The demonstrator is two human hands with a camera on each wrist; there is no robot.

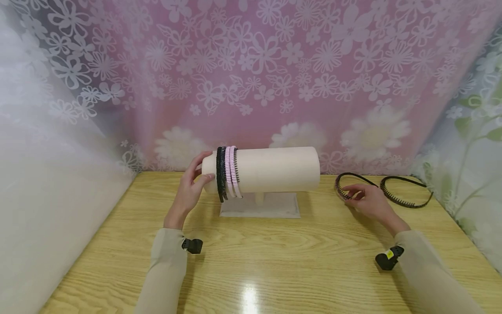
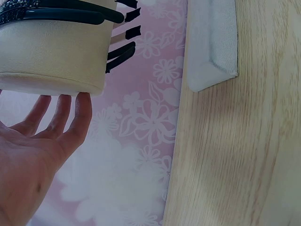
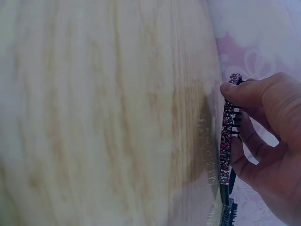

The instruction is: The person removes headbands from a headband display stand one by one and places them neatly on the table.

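Observation:
A cream padded cylinder [image 1: 278, 169] lies level on a short post above a flat grey base [image 1: 259, 205]. My left hand [image 1: 190, 187] grips its left end, thumb in front and fingers behind; the left wrist view shows fingertips against the end's edge. Close to that hand, dark glittery headbands [image 1: 221, 174] and lilac ruffled headbands [image 1: 232, 174] circle the cylinder side by side. At the right, my right hand [image 1: 370, 200] pinches a toothed headband [image 3: 226, 141] covered in pink and silver stones, between thumb and fingers. Part of it is hidden behind the hand.
Another dark toothed headband [image 1: 405, 204] lies at the table's right, just beyond my right hand. The wooden table [image 1: 274, 261] ends at a pink flowered curtain [image 1: 251, 87] at the back. Pale sheets hang along the left and right sides.

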